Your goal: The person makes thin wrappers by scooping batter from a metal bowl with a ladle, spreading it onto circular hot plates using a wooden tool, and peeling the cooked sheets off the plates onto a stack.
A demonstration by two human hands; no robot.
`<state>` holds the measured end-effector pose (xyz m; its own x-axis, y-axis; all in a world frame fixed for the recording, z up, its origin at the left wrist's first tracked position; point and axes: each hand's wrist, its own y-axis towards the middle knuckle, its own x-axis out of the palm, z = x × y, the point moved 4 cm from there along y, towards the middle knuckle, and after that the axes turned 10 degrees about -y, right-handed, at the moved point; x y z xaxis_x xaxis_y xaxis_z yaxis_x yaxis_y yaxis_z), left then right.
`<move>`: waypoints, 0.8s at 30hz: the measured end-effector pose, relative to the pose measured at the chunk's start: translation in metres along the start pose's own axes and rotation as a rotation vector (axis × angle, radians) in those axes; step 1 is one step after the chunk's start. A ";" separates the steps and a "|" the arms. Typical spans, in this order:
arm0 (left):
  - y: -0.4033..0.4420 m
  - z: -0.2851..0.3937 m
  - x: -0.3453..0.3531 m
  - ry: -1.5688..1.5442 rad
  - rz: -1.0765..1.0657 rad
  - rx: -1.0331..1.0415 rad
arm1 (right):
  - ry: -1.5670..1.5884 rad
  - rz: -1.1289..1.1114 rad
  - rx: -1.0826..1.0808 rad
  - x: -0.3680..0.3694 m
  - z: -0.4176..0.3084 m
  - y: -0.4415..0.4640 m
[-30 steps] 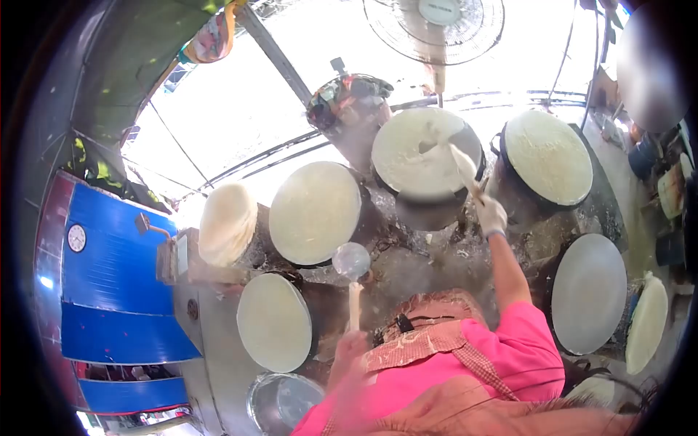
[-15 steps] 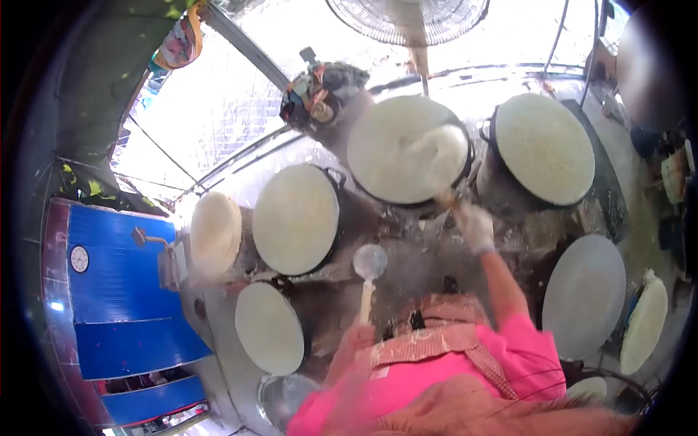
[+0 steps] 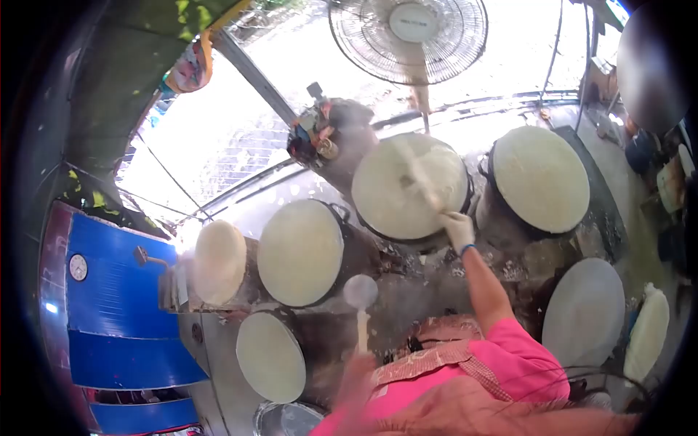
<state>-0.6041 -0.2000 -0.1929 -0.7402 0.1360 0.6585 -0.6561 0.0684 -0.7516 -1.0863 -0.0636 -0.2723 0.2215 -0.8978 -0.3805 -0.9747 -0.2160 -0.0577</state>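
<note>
My right hand [image 3: 458,231], with a blue band at the wrist, is closed around a pale, long-handled tool [image 3: 420,176]. The tool is blurred, so the shape of its head is unclear. It reaches across a large round pan [image 3: 385,207] coated with a whitish layer, a darker patch showing near its middle. Lower down and to the left, my left hand [image 3: 355,369] is blurred but wraps the handle of a ladle [image 3: 361,292]. The ladle's round bowl points away from me, above the dark floor between the pans.
More round pans surround me: one at right [image 3: 542,182], one at left [image 3: 300,253], a lower-left one [image 3: 271,357] and a grey-topped one [image 3: 584,314]. A pale round disc [image 3: 219,263] stands far left. A fan [image 3: 408,36] stands ahead; a bucket [image 3: 289,420] sits below left.
The view has tilted up, so everything sits lower. The tool in my right hand has swung from the pan's right side toward its upper middle. My left hand still holds the ladle.
</note>
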 end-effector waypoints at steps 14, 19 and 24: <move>0.009 0.047 0.008 -0.344 0.030 -0.130 | 0.096 -0.019 0.163 -0.039 -0.003 -0.073; 0.005 0.056 0.035 -0.227 -0.037 -0.026 | -0.617 0.157 -0.072 -0.074 -0.034 0.010; 0.035 0.078 0.061 -0.102 -0.048 0.023 | -1.099 -0.078 -0.477 -0.068 -0.044 -0.003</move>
<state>-0.6836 -0.2666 -0.1757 -0.7181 0.0322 0.6952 -0.6935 0.0501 -0.7187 -1.0973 -0.0183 -0.2058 -0.0910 -0.1185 -0.9888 -0.7991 -0.5839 0.1435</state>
